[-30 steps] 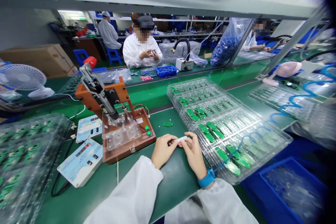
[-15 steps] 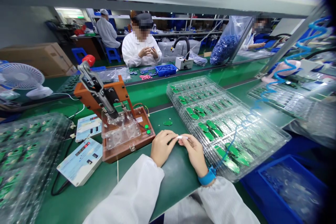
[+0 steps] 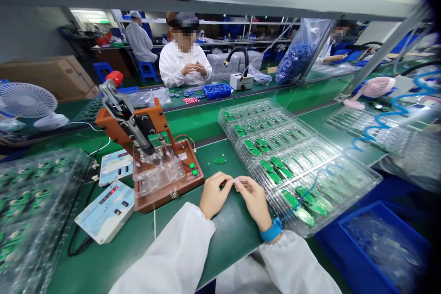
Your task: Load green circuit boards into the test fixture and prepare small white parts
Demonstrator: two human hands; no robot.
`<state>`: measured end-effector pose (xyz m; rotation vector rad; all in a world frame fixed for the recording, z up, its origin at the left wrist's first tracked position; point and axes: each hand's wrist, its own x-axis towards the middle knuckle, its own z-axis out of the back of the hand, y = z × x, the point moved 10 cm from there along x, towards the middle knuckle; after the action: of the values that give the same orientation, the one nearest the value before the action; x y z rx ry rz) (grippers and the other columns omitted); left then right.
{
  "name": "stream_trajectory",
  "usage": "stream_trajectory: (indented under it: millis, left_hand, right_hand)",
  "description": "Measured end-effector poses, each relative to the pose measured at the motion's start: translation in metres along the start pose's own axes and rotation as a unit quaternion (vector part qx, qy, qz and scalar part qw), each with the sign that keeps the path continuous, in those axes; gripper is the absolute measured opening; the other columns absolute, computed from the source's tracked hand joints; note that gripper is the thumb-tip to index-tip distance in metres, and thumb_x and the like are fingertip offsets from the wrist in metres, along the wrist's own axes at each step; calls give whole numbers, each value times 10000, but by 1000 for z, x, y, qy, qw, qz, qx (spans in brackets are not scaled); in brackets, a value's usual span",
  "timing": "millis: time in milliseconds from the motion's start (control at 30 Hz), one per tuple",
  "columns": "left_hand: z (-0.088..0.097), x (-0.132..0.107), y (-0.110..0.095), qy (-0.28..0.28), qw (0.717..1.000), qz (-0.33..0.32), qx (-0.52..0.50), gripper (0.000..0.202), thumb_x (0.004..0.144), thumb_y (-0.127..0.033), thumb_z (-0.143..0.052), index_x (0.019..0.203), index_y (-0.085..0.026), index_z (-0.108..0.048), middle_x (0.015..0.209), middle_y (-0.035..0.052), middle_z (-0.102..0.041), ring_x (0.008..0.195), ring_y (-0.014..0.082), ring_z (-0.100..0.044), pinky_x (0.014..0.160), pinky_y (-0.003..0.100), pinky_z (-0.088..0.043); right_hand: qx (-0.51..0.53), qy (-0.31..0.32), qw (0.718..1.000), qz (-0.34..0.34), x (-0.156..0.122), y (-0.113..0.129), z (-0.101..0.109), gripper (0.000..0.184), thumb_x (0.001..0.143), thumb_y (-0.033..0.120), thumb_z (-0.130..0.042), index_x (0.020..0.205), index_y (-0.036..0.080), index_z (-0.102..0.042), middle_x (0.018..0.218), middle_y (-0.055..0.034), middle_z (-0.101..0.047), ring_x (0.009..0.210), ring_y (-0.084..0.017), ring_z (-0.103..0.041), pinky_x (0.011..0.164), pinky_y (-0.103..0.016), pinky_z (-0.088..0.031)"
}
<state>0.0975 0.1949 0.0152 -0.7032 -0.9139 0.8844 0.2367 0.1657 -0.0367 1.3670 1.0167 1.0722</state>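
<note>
My left hand (image 3: 215, 194) and my right hand (image 3: 253, 200) meet fingertip to fingertip above the green bench top. Between them they pinch a small white piece (image 3: 234, 180), mostly covered by the fingers, so its kind is unclear. A blue wrist strap (image 3: 272, 231) with a coiled cord circles my right wrist. Just beyond the fingertips a green circuit board (image 3: 219, 161) lies on the bench with tiny white bits near it. To the right of my right hand, a stack of clear plastic trays (image 3: 330, 147) carries several green boards in its pockets.
A wooden test fixture (image 3: 161, 188) with a red-knobbed toggle clamp stands left of my hands, beside two counter boxes (image 3: 105, 213). More board trays (image 3: 41, 202) fill the far left. A blue bin (image 3: 382, 243) sits low at right. Across the bench a co-worker (image 3: 185, 62) handles small parts.
The fingers of both hands have closed in further over the white piece, which shows less now. The blue coiled cord has swung to the right and lower.
</note>
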Motion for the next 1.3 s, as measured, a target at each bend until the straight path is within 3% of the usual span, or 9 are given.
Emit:
stream_trajectory:
  millis: [100, 167, 300, 433, 600, 800, 1067, 1300]
  left_hand:
    - [-2, 0, 3, 3, 1000, 9, -13, 170, 937, -171, -587, 810, -174, -699, 793, 18, -680, 701, 142, -612, 676, 253, -469]
    - [0, 0, 1, -10, 1000, 0, 3, 121, 938, -173, -595, 898, -183, -709, 874, 26, -700, 768, 155, -629, 711, 264, -482]
    - [10, -4, -20, -61, 986, -76, 134, 97, 954, -223, -613, 982, -201, -703, 944, 50, -696, 920, 214, -610, 826, 340, -473]
    - [4, -8, -35, -41, 966, -123, 223, 131, 970, -220, -595, 891, -197, -697, 849, 36, -694, 840, 213, -600, 758, 353, -441]
    - [0, -6, -28, -26, 970, -116, 210, 121, 964, -187, -591, 910, -184, -700, 876, 39, -708, 836, 204, -611, 774, 336, -467]
    - [-1, -5, -22, -26, 973, -114, 201, 106, 953, -180, -616, 871, -177, -683, 861, 17, -700, 816, 186, -605, 759, 317, -478]
    - [-8, -8, -31, 2, 942, -190, 276, 169, 993, -230, -558, 867, -170, -652, 830, 27, -667, 793, 195, -583, 711, 326, -467]
    - [-17, -9, -25, 37, 927, -204, 312, 173, 982, -194, -551, 833, -161, -632, 813, 31, -651, 765, 201, -570, 703, 342, -483]
  right_hand:
    - [-7, 5, 1000, -2, 0, -1, -1, 428, 814, 594, -718, 906, 178, -695, 832, -59, -691, 779, -212, -656, 753, -342, -559]
    - [-9, 5, 1000, -1, 0, -1, -1, 441, 819, 606, -711, 909, 175, -694, 824, -58, -686, 768, -211, -653, 736, -336, -550]
    - [-16, 0, 1000, 3, 0, 0, 1, 444, 832, 610, -698, 909, 173, -686, 803, -53, -680, 749, -205, -640, 729, -332, -535]
    - [-18, 3, 1000, 5, 1, -2, 1, 422, 847, 594, -689, 898, 175, -683, 799, -45, -677, 752, -199, -638, 735, -324, -527]
    - [-24, 14, 1000, 1, 0, -6, 0, 425, 871, 590, -659, 951, 175, -698, 885, -70, -713, 819, -222, -663, 790, -342, -540]
    - [-79, 25, 996, 24, -1, -1, -2, 421, 905, 589, -608, 928, 176, -690, 842, -63, -701, 788, -220, -658, 754, -324, -526]
    - [-119, 37, 991, 46, -3, 4, -4, 321, 957, 499, -556, 936, 196, -660, 869, -41, -680, 816, -207, -647, 764, -297, -494]
    - [-173, 53, 981, 69, -4, 7, -9, 305, 991, 455, -491, 927, 200, -647, 916, -39, -676, 840, -203, -632, 759, -284, -457]
